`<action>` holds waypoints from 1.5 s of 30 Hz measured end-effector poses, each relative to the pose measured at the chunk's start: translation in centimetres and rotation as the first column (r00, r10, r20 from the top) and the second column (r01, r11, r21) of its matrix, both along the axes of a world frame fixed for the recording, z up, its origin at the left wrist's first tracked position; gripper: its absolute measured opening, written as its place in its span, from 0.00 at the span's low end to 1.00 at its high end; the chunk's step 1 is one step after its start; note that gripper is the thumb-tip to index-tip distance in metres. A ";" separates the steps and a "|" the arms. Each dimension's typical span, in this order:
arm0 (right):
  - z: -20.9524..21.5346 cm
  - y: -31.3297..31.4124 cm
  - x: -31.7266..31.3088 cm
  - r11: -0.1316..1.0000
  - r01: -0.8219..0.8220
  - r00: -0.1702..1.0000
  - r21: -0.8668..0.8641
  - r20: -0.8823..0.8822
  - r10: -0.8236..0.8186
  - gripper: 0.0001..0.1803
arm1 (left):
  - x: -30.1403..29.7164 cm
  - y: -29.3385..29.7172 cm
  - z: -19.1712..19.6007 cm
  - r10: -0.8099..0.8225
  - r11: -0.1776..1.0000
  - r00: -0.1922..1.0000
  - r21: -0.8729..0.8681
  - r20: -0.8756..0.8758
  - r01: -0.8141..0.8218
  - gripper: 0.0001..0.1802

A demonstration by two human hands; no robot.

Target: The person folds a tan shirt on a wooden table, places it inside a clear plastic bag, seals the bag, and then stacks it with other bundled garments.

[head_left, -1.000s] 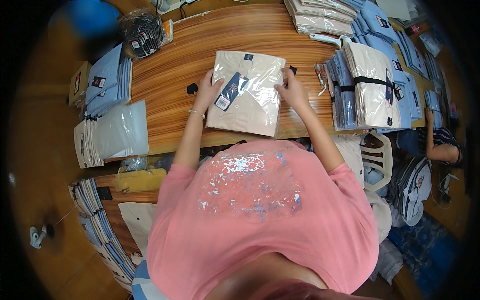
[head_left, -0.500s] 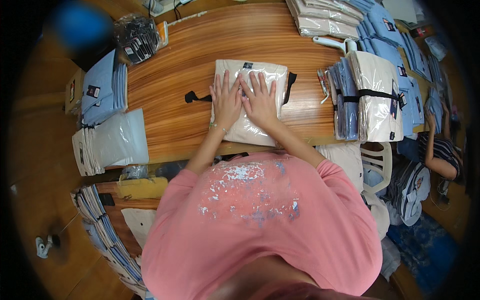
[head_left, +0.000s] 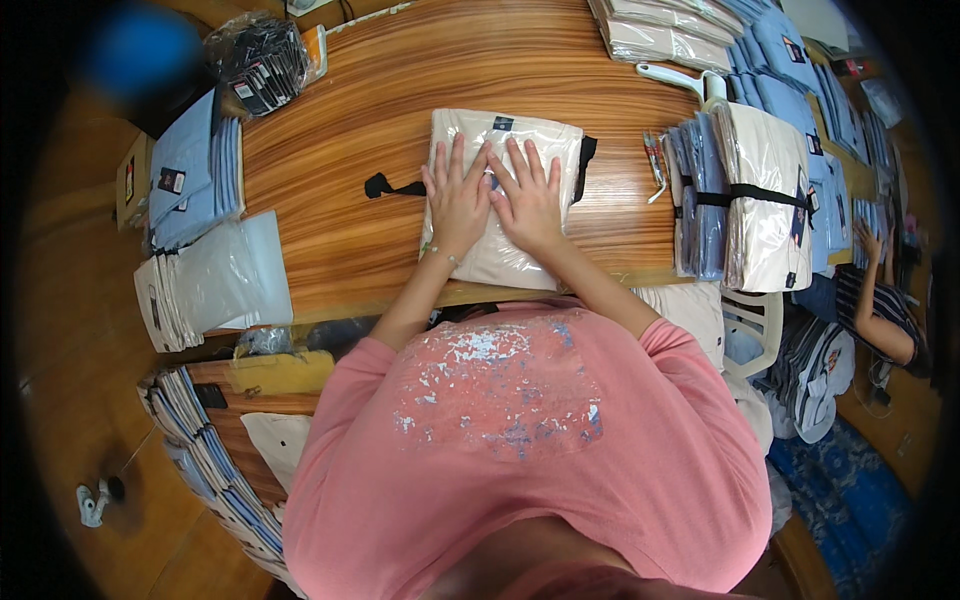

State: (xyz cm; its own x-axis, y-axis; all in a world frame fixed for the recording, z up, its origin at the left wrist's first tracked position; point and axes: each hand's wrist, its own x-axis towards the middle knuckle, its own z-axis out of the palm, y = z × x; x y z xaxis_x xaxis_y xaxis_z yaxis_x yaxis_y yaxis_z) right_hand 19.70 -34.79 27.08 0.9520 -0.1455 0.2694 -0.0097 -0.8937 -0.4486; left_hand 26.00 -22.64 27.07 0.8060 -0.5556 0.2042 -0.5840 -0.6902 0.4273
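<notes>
By the counter's (head_left: 340,130) near edge, the left hand (head_left: 457,210) and right hand (head_left: 527,212) lie flat, neither grip clamped, atop the plastic-wrapped cream bundle (head_left: 503,266), which looks soft, slippery, fairly light and, I'd say, best held under both sides.

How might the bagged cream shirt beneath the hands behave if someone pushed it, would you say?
The shirt probably slides easily, its clear bag being glossy. Lying flat and folded, it seems unlikely to roll or tip.

Left hand (head_left: 460,208) and right hand (head_left: 529,205) partly hide the beige packet (head_left: 499,255) — a blue object (head_left: 142,50) (upper left) is too blurred to identify.
</notes>
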 end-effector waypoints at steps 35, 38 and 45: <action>-1.6 -11.1 -5.0 0.991 0.070 0.993 -0.113 -0.082 -0.080 0.26 | 3.9 11.0 -2.2 -0.030 0.996 0.966 -0.094 -0.256 0.006 0.26; -3.6 -12.3 -6.3 0.962 -0.006 0.976 -0.274 -0.210 -0.054 0.19 | 4.6 12.1 -3.4 -0.058 0.982 0.983 0.169 -0.173 0.088 0.19; -1.5 -14.8 -8.7 0.993 0.101 0.975 0.061 -0.203 -0.086 0.06 | 8.2 14.5 -1.9 0.152 0.988 0.954 0.051 -0.259 -0.144 0.13</action>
State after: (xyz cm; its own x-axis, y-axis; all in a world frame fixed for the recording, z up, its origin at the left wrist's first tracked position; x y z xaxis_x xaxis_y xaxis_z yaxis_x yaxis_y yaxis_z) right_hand 10.96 -49.54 25.61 0.9667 -0.2482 0.0615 -0.1872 -0.8506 -0.4914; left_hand 34.22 -8.12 25.20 0.9025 -0.4288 -0.0403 -0.3450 -0.7759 0.5282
